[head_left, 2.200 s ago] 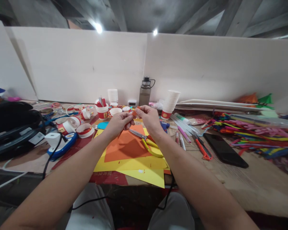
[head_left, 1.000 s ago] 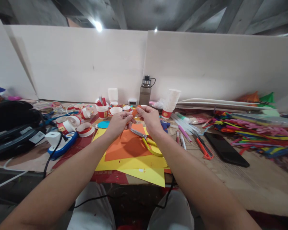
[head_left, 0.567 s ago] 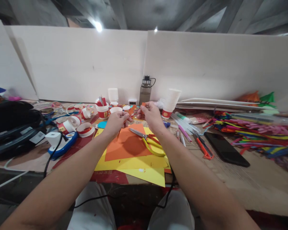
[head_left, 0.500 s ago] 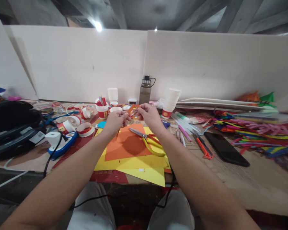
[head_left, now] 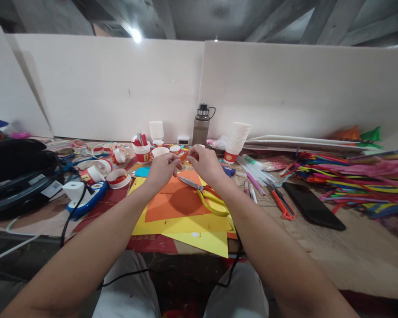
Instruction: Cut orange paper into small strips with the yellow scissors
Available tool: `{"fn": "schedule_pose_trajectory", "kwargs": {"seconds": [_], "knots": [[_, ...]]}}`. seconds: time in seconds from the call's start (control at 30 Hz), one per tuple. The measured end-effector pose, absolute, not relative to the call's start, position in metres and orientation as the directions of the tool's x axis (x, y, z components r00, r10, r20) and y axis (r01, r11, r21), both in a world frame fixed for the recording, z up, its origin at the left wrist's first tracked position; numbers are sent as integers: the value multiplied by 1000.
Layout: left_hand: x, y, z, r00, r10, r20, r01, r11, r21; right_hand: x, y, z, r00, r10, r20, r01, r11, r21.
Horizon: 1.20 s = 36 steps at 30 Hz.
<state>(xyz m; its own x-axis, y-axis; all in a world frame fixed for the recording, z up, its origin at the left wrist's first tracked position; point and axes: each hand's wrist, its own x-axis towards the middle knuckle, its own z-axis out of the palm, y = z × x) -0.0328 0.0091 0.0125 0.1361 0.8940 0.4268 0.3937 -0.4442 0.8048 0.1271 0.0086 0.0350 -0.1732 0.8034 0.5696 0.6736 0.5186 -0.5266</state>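
Note:
Above the paper stack, my left hand (head_left: pixel 164 170) is closed in a pinch; whatever its fingertips hold is hidden. My right hand (head_left: pixel 205 163) faces it, fingers also closed, with a small orange paper piece (head_left: pixel 184 157) showing at its fingertips. A narrow gap separates the hands. Beneath them lies an orange sheet (head_left: pixel 166 205) over yellow sheets (head_left: pixel 202 244). Scissors with yellow handles (head_left: pixel 214 205) rest partly opened on the orange sheet, just below my right wrist, untouched.
Cut paper-cup rings (head_left: pixel 118 178) and a blue-white power strip (head_left: pixel 89 201) are at left. Behind stand a cup of markers (head_left: pixel 142 152), a bottle (head_left: pixel 201 126) and stacked paper cups (head_left: pixel 236 141). A utility knife (head_left: pixel 281 205), a phone (head_left: pixel 313 205) and pipe cleaners (head_left: pixel 365 181) lie right.
The orange paper strip that stretched between both hands is now mostly out of sight, with only a bit by the right fingertips. My left hand has shifted slightly; the scissors and sheets stay put.

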Motion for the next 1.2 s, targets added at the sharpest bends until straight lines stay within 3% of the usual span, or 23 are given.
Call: {"fn": "schedule_pose_trajectory", "kwargs": {"seconds": [0.2, 0.33, 0.47, 0.6, 0.73, 1.2], "knots": [[-30, 4, 16, 177, 885, 431, 415, -464, 783, 126, 8, 31, -144, 772, 619, 640, 550, -536], [-30, 5, 15, 185, 881, 436, 360, -474, 804, 123, 9, 28, -54, 792, 609, 566, 526, -634], [-31, 8, 14, 176, 896, 407, 272, -442, 855, 119, 14, 24, 108, 839, 533, 370, 464, -805], [-31, 8, 13, 181, 896, 406, 234, -440, 867, 117, 20, 20, 44, 922, 386, 117, 379, -918], [-30, 8, 14, 200, 900, 388, 220, -427, 877, 117, 20, 19, 38, 930, 365, 34, 364, -931], [-28, 6, 15, 198, 908, 368, 203, -406, 891, 117, 20, 19, 58, 926, 373, 20, 372, -928]]}}
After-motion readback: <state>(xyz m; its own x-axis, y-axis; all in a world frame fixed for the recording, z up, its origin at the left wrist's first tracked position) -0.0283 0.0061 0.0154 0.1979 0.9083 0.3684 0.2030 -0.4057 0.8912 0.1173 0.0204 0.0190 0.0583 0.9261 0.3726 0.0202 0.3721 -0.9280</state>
